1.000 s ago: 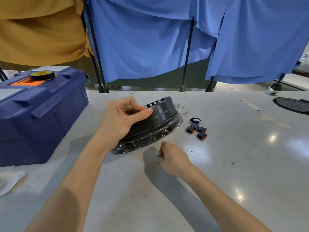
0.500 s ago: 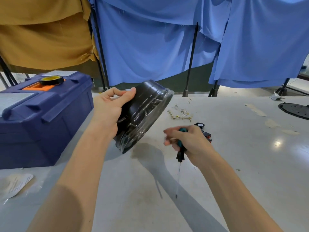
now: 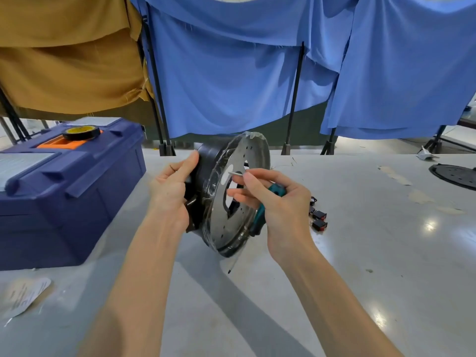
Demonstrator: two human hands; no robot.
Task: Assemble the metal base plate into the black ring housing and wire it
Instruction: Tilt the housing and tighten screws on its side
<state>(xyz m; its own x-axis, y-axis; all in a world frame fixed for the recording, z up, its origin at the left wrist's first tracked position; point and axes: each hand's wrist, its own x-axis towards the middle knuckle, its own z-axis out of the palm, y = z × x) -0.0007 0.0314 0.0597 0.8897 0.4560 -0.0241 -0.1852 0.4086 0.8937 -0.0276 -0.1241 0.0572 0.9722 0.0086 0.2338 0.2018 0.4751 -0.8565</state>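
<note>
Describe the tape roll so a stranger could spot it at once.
Find the big blue toolbox on the left. Its lid has an orange inset, and the tape roll lies flat on that. It is the only black ring with a yellow centre.

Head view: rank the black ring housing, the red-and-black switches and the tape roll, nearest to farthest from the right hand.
1. black ring housing, against the right hand's fingertips, to its left.
2. switches, on the table just right of that hand.
3. tape roll, on the blue toolbox, far left.
</note>
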